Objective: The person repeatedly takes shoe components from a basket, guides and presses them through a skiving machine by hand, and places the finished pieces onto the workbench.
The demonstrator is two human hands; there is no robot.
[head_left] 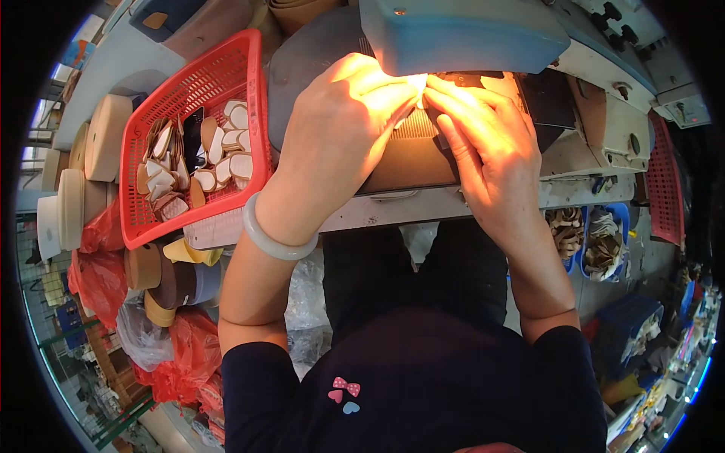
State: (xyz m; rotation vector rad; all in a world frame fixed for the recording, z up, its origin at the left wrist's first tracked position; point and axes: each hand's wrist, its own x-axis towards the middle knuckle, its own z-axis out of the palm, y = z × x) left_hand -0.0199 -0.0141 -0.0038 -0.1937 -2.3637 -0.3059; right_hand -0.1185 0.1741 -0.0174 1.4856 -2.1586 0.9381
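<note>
Both hands meet under the front of a blue-grey machine [461,38], where a bright lamp glares on the fingertips. My left hand [328,132], with a pale bangle [264,240] at the wrist, is closed in a pinch. Opposite it, my right hand [491,151] has its fingers drawn together, the tips almost touching the left ones. A small pale piece seems to lie between them, but the glare and fingers hide its shape. Just below the fingertips is a ribbed, brownish machine surface [408,155].
Left of my left hand, a red plastic basket [260,121] holds many small white-and-tan pieces [238,141]. Rolls of strip material [109,140] and red plastic bags [102,279] stand further left. Blue baskets [624,226] of scraps sit low at right. The metal table edge [408,208] runs before my body.
</note>
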